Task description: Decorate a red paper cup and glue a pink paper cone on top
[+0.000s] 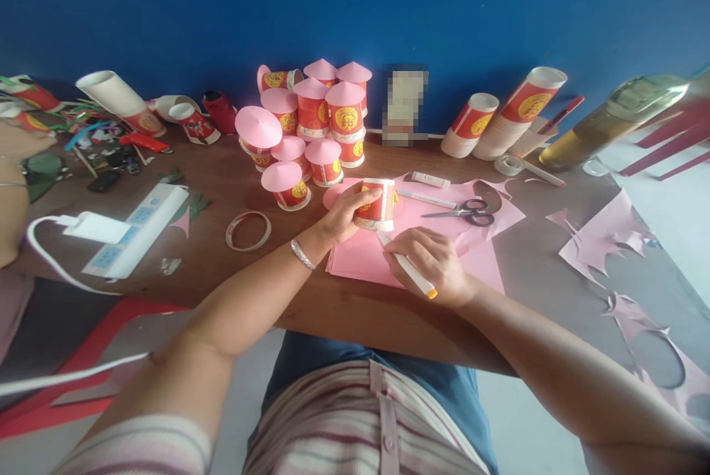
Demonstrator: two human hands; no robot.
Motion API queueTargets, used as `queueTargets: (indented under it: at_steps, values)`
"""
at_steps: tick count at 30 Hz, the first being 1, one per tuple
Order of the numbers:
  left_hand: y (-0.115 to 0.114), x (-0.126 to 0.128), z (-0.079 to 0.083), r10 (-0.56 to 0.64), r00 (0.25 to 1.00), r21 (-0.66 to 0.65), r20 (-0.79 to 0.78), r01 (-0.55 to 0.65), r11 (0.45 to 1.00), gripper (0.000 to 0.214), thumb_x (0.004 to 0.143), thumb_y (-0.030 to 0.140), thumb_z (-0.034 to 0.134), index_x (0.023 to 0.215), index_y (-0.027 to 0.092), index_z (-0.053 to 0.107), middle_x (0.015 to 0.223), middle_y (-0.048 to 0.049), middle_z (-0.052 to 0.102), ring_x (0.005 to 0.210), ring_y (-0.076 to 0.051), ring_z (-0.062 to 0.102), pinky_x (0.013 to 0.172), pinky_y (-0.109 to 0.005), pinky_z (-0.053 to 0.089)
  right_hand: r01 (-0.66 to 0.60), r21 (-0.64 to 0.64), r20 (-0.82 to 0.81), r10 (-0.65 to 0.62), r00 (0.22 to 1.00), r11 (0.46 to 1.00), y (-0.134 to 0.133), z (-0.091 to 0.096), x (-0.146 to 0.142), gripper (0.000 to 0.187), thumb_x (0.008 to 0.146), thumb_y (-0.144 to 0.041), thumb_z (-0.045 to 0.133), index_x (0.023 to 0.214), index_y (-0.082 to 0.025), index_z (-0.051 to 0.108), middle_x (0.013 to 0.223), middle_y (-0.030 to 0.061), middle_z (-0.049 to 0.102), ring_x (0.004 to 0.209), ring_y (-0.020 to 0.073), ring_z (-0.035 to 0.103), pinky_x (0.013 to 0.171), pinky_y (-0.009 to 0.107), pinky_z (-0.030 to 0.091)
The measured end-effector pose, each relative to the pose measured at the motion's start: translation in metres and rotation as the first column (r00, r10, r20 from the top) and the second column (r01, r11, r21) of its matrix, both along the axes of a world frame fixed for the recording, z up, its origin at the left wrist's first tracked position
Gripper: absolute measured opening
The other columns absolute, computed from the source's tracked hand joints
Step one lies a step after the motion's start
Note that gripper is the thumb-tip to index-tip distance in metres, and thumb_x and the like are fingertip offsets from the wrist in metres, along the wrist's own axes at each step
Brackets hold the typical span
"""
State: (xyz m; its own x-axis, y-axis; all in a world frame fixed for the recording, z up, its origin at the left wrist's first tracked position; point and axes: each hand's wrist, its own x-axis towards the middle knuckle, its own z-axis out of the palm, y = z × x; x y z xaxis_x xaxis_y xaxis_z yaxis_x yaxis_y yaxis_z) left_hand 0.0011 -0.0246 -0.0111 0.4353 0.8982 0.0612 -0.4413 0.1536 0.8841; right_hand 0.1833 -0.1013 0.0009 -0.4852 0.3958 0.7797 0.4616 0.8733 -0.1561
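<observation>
Right hand (pixel 433 260): at your 1 o'clock, nearest to you, your fingers are closed around a white marker (pixel 407 268). Its orange end sticks out toward you at 5 o'clock.
Marker tip: it points to 11 o'clock and meets the bottom edge of the paper cup (pixel 377 205). You cannot tell whether it touches the cup or the paper under it.
Left hand (pixel 347 210): it comes in from 9 o'clock and your fingers are curled around the cup's side, gripping it. A silver bracelet (pixel 302 254) sits on that wrist.
Paper cup: red with a yellow emblem, it stands at your 12 o'clock on the pink sheet (pixel 360 257), between your two hands.
Pink sheet: it lies flat on the wooden table (pixel 222 186), under the cup and your right hand.
Scissors (pixel 463 212): they lie on the pink paper at the cup's 3 o'clock, near it but apart, blades pointing toward the cup.
Tape ring (pixel 248 231): flat on the table at the cup's 9 o'clock, well apart.
Power strip (pixel 136 231): white, further out at 9 o'clock, with a plug and cable in it.
Pink scraps (pixel 599 238): cut-out leftovers lie at 3 o'clock, past the scissors.
Cone-topped cups (pixel 310 120): a cluster of red cups with pink cone tops stands at the cup's 11 o'clock, close together.
Cup stacks (pixel 502 123): they lie tilted at 1 o'clock, against the blue wall (pixel 355 1).
Bottle (pixel 610 120): it lies at 2 o'clock, far right.
</observation>
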Motion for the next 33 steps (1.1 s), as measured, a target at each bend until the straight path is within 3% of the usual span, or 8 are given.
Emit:
queueTargets:
  at_steps: [33]
  values:
    - [0.0034, -0.0013, -0.0048, -0.032, 0.999, -0.038, 0.025, 0.033, 0.999, 0.026, 0.083, 0.039, 0.077, 0.091, 0.015, 0.073, 0.091, -0.0070, 0.075, 0.084, -0.021, 0.069, 0.074, -0.034, 0.055, 0.023, 0.061, 0.061, -0.027, 0.998, 0.998, -0.0013, -0.0005, 0.0006, 0.018, 0.091, -0.006, 0.062, 0.100, -0.021, 0.056, 0.073, -0.0021, 0.064, 0.061, 0.0119, 0.060, 0.058, 0.026, 0.049]
